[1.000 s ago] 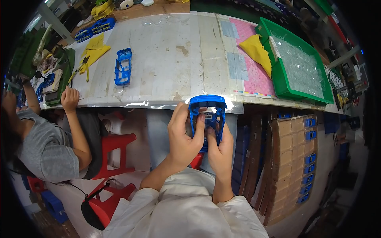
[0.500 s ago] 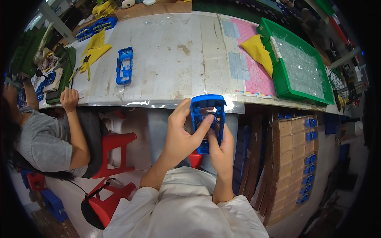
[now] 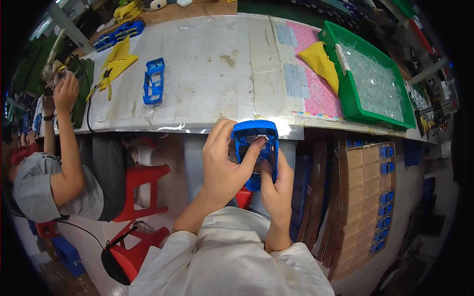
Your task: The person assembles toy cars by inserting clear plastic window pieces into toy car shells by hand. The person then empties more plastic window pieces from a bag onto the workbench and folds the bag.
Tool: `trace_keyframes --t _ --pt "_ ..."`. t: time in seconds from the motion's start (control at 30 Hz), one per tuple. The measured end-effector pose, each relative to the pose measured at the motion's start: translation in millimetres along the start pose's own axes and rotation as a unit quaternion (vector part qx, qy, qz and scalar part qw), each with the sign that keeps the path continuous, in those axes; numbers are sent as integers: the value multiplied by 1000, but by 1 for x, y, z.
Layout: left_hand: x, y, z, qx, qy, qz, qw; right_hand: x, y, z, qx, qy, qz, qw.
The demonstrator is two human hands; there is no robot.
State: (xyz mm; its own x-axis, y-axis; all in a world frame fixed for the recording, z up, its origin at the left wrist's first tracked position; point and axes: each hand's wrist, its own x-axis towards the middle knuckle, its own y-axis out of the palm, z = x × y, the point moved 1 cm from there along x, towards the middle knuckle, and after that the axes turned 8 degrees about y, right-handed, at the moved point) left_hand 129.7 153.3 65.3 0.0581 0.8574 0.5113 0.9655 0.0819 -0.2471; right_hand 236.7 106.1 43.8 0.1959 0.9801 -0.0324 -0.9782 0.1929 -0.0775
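Observation:
A blue plastic toy car body (image 3: pixel 254 127) is held just off the table's front edge, its hollow inside facing me. My left hand (image 3: pixel 224 160) is closed round its left side, with the thumb reaching into the shell. Round the lower right side is my right hand (image 3: pixel 276 185), also closed, its thumb pressing inside. A clear, shiny piece seems to lie under the thumbs, though they hide most of it. A second blue car body (image 3: pixel 154 81) lies on the white-covered table (image 3: pixel 197 74), left of centre.
At the right stands a green bin (image 3: pixel 353 101) of clear plastic parts beside a yellow cloth (image 3: pixel 321 64). Yellow-handled pliers (image 3: pixel 106 81) rest on another cloth at left. A co-worker (image 3: pixel 59 182) sits left, near red stools (image 3: pixel 143 190). Partitioned trays (image 3: pixel 363 197) stand low right.
The car body has shifted slightly left in my hands, and my left thumb has moved a little inside it. The co-worker's arm has risen and moved left.

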Motion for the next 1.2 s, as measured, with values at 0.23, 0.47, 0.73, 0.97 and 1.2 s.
trace_keyframes --t 0.23,0.47,0.73,0.97,1.2 --pt "-3 -1 -5 72 1 44 996 1 3 -1 2 -20 -18 1000" --pt "-14 -13 -10 10 -49 115 992 6 -2 -1 -8 -19 -33 999" --pt "-12 3 3 -252 -129 61 957 -1 1 2 80 21 18 996" --pt "-14 2 6 -293 -128 76 945 0 1 4 80 25 19 996" --pt "-17 -4 33 -243 -14 61 968 -3 -2 -4 139 80 34 986"
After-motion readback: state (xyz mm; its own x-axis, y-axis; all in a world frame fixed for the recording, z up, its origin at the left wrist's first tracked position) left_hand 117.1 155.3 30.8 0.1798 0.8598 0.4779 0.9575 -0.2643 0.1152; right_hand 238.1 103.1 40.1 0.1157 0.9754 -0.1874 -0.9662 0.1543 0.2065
